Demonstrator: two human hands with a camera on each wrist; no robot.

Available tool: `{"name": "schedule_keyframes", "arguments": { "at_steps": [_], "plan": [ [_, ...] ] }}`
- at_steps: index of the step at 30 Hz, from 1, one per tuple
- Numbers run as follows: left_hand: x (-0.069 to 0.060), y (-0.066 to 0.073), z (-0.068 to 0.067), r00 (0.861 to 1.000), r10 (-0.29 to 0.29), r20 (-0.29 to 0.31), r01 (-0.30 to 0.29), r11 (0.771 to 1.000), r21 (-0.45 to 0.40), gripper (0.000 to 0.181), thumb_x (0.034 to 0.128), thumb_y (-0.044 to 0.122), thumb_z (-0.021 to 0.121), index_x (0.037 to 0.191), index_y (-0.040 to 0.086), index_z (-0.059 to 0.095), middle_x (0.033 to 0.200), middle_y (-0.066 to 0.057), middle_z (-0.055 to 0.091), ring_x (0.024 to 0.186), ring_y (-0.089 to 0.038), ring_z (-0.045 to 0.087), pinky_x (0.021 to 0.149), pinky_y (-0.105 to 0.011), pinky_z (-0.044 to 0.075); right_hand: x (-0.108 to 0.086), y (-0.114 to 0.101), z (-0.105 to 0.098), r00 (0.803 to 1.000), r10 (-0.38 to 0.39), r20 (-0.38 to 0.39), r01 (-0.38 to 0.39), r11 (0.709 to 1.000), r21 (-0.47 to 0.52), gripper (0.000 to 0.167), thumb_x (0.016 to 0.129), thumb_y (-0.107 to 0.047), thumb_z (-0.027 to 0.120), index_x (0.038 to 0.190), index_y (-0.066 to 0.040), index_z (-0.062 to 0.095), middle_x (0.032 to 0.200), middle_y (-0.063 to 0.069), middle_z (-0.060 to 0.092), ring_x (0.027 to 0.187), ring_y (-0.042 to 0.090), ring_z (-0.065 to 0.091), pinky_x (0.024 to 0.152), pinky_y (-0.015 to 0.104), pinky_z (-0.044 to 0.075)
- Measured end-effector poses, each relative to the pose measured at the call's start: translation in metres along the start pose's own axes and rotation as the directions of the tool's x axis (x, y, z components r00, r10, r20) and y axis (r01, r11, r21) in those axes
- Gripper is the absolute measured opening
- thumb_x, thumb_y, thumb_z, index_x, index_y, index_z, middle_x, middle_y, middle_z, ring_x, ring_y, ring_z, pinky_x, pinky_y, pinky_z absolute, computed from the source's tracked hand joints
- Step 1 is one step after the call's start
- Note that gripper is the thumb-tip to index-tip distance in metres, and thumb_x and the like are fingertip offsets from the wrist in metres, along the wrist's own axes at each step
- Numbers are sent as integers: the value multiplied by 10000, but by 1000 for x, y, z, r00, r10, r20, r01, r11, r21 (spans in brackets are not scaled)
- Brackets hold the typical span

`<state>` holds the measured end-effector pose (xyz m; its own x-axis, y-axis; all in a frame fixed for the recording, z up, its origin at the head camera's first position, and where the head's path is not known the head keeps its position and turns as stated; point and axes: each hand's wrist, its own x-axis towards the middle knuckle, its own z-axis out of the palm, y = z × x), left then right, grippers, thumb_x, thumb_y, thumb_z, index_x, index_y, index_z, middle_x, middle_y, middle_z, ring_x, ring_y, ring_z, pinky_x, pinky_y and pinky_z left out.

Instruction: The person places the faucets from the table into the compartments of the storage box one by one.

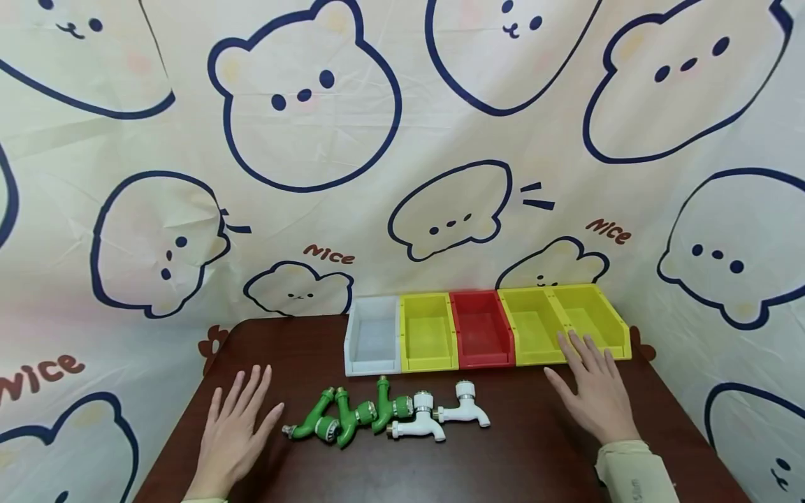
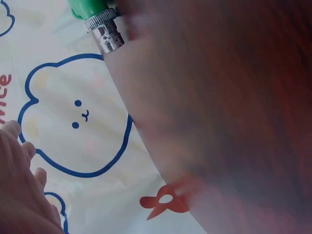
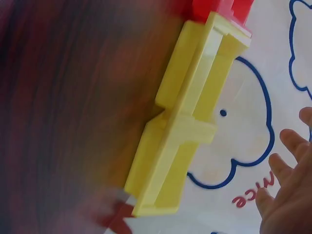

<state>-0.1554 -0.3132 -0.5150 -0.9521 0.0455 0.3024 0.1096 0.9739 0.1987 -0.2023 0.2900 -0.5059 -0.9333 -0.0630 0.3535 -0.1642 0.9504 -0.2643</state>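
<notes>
My left hand (image 1: 234, 427) is at the left of the dark table, fingers straight and spread, holding nothing. Nearest to it lies a green tap (image 1: 309, 421) with a metal end, whose tip also shows in the left wrist view. Two more green taps, one in the middle (image 1: 349, 415) and one to its right (image 1: 385, 406), lie beside it. Further right are two white taps, one nearer (image 1: 420, 421) and one farther (image 1: 465, 406). My right hand (image 1: 596, 399), also spread and holding nothing, is in front of the right-hand yellow bins; whether it touches anything I cannot tell.
Along the back of the table (image 1: 503, 461) stands a row of bins: white (image 1: 374, 367), yellow (image 1: 430, 363), red (image 1: 484, 360), then a yellow pair (image 3: 183, 129) at the right. A cloth (image 1: 440, 140) printed with cartoon animals hangs behind and at both sides.
</notes>
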Motion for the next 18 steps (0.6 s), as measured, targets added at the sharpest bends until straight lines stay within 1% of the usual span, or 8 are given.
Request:
{"name": "schedule_keyframes", "arguments": {
  "at_steps": [2,4,6,9,11,13,15,18],
  "plan": [
    [3,3,0,1000,7,5,-7,1000,-11,748,1063,568,442,1681,300,116,1738,-81,185,1626,-251,-25,1247,-462,-203,3,-6,4,1000,-17,6,17,1000,1,795,1028,-607,478,1670,-205,235,1679,194,300,1554,439,203,1272,592,26],
    [8,7,1,1000,15,14,-14,1000,-28,740,1063,564,444,1680,291,141,1732,-94,213,1621,-310,56,1261,-503,-151,6,-15,10,999,-47,18,47,999,-6,791,1023,-614,486,1662,-204,266,1680,178,314,1552,432,221,1268,595,65],
    [13,11,4,999,27,27,-25,998,-54,726,1062,544,463,1677,279,180,1722,-104,246,1599,-357,153,1267,-566,-53,9,-27,18,996,-84,34,84,996,-11,783,1012,-616,511,1652,-214,303,1678,152,333,1552,419,240,1253,605,129],
    [26,20,10,998,51,48,-47,995,-83,707,1062,524,481,1669,264,231,1712,-101,281,1562,-390,249,1234,-634,108,13,-48,32,984,-173,45,174,985,-18,772,992,-619,549,1631,-230,361,1667,106,377,1545,393,290,1233,601,208],
    [39,26,16,996,73,58,-68,994,-90,697,1062,512,491,1665,254,253,1707,-95,295,1549,-391,283,1214,-640,180,13,-63,42,968,-243,55,244,970,-10,757,978,-609,583,1609,-229,409,1643,92,422,1525,384,341,1221,596,253],
    [53,33,21,993,97,66,-91,992,-93,696,1062,504,500,1663,242,265,1706,-89,299,1543,-386,303,1205,-638,231,12,-78,51,946,-313,83,314,950,6,738,972,-603,598,1585,-219,456,1617,82,463,1498,378,395,1207,585,297],
    [69,39,25,989,125,82,-116,988,-99,696,1062,475,519,1663,235,264,1708,-87,295,1538,-382,320,1195,-634,270,12,-91,58,923,-360,137,358,933,38,717,968,-599,609,1559,-209,498,1597,72,490,1471,366,439,1191,573,336],
    [94,50,29,979,158,133,-139,980,-143,709,1057,432,553,1666,232,250,1715,-85,275,1538,-390,316,1175,-633,314,13,-107,65,888,-395,235,387,918,80,705,958,-594,630,1537,-205,529,1578,59,508,1439,336,479,1161,563,383]
  ]
}}
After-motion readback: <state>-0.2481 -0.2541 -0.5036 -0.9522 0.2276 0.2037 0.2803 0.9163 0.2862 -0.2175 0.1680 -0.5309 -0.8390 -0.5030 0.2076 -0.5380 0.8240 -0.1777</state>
